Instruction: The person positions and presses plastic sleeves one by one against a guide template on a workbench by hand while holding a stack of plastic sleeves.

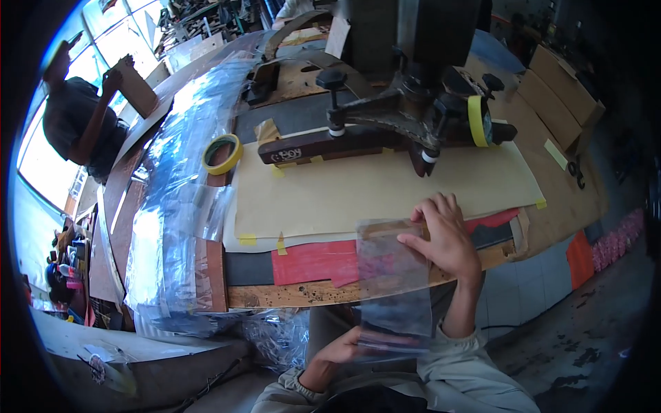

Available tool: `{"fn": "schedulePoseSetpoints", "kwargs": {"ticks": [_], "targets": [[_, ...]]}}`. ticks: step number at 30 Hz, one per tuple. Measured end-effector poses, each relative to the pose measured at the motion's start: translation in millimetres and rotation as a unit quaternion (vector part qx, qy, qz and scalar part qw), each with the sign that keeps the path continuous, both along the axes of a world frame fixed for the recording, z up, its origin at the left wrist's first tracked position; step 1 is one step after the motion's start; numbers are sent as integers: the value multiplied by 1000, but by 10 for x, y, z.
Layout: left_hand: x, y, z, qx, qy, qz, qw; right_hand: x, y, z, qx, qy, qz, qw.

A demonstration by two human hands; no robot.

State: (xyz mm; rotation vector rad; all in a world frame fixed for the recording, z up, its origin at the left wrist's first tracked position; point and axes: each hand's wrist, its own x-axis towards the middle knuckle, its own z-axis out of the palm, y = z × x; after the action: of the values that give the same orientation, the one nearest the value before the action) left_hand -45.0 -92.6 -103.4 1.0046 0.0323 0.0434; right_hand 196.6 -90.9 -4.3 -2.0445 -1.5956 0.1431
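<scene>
A clear plastic sheet or bag [394,306] hangs upright between my hands, over the front edge of the work table [296,296]. My right hand [443,234] has its upper right corner between thumb and bent fingers. Lower down, my left hand [341,346] grips its bottom end, the fingers partly behind the see-through plastic. Behind it, cream-coloured sheets [344,199] lie on the table, held with bits of yellow tape. Red material [306,263] sticks out from under their front edge.
A heavy press arm [385,113] with a dark bar [323,146] rests across the sheets. A yellow tape roll [222,154] and shiny plastic bags [165,227] lie to the left. An open cardboard box [558,96] stands right. Another person [82,124] holds a brown board [138,89].
</scene>
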Motion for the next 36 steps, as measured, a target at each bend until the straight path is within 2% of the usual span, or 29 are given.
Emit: {"fn": "schedulePoseSetpoints", "kwargs": {"ticks": [4, 6, 10, 12, 13, 16, 18, 19, 20, 23, 26, 27, 30, 31, 32, 34, 35, 36], "targets": [[-29, 31, 49, -12, -20, 9, 1000, 52, 54, 105, -83, -34, 55, 994], [-44, -6, 47, -22, -10, 16, 1000, -2, 34, 87, -23, -56, 101, 993], [-43, -10, 91, 89, -87, -31, 992, -200, -241, 38, 43, -44, 213, 975], [-49, -75, 332, 133, -116, -55, 983, -291, -482, 102, 11, -30, 276, 961], [-50, -164, 325, 145, -175, -20, 974, -327, -598, 101, -5, -23, 308, 951], [-187, -400, 54, 213, -122, -121, 962, -381, -877, -19, -64, 119, 395, 909], [-249, -435, 79, 315, -78, -65, 944, -432, -917, -191, -152, 144, 403, 891], [-208, -407, 59, 289, -79, -52, 953, -445, -928, -247, -197, 159, 406, 878], [-167, -373, 57, 263, -81, -39, 961, -426, -929, -261, -160, 170, 401, 886], [-114, -315, 442, 96, 12, 4, 995, -374, -842, -188, -21, 204, 360, 910], [-113, -357, 639, -108, 79, 41, 990, -272, -655, 189, 2, 245, 286, 926], [-123, -392, 551, -137, 75, 51, 987, -261, -573, 208, 31, 255, 263, 930], [-113, -446, 364, -166, -43, 118, 978, -266, -342, 247, 104, 306, 191, 927], [-133, -435, 238, -104, 65, 132, 984, -266, -273, 276, 118, 336, 168, 919], [-125, -411, 226, -71, 73, 141, 985, -271, -200, 306, 130, 367, 143, 910], [-58, -309, 250, -5, 86, 157, 984, -309, -91, 499, 147, 347, 120, 918], [-20, -214, 457, 110, 77, 149, 980, -321, -22, 583, 155, 338, 107, 922], [17, -130, 584, 145, 32, 159, 976, -306, 94, 613, 194, 235, 107, 946]]}}
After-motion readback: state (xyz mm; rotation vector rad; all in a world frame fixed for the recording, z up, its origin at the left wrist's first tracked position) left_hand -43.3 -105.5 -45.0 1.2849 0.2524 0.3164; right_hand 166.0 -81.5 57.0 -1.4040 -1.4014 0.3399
